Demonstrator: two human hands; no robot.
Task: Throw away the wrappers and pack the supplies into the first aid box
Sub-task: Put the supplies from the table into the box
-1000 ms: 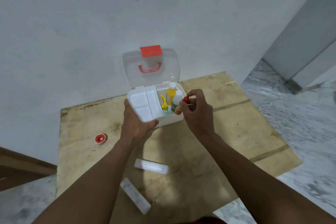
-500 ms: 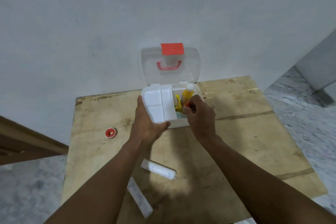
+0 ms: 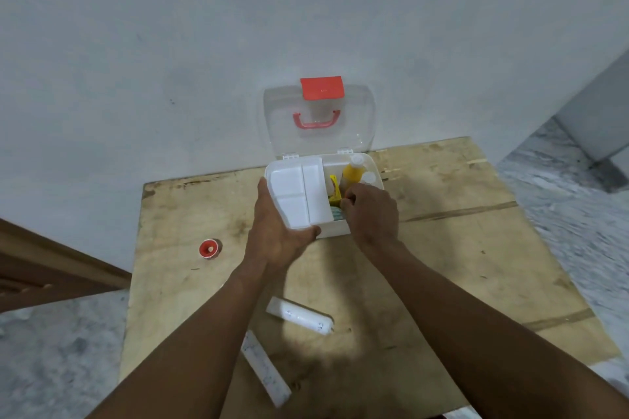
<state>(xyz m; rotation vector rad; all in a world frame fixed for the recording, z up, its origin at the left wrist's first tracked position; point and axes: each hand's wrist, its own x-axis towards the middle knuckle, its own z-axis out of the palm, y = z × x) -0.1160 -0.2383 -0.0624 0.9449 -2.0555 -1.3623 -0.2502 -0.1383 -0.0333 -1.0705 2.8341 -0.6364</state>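
Observation:
The white first aid box (image 3: 335, 231) stands open at the table's back, its clear lid (image 3: 320, 119) with a red handle leaning on the wall. My left hand (image 3: 275, 231) grips the white divided tray (image 3: 296, 190), held tilted over the box's left half. My right hand (image 3: 372, 214) reaches into the right half with its fingers pinched together; the small red-capped bottle it carried is hidden under them. A yellow bottle (image 3: 352, 175), a white-capped bottle (image 3: 369, 177) and a yellow item (image 3: 335, 190) stand inside.
A long white wrapper (image 3: 299, 316) lies on the wooden table (image 3: 459, 248) between my forearms, and a second one (image 3: 265, 367) lies nearer the front edge. A small red round cap (image 3: 209, 248) sits at the left. The wall is directly behind the box.
My right hand has lowered the small red-capped bottle into the box, where it is now out of sight. My left hand keeps holding the tray. My head has turned left.

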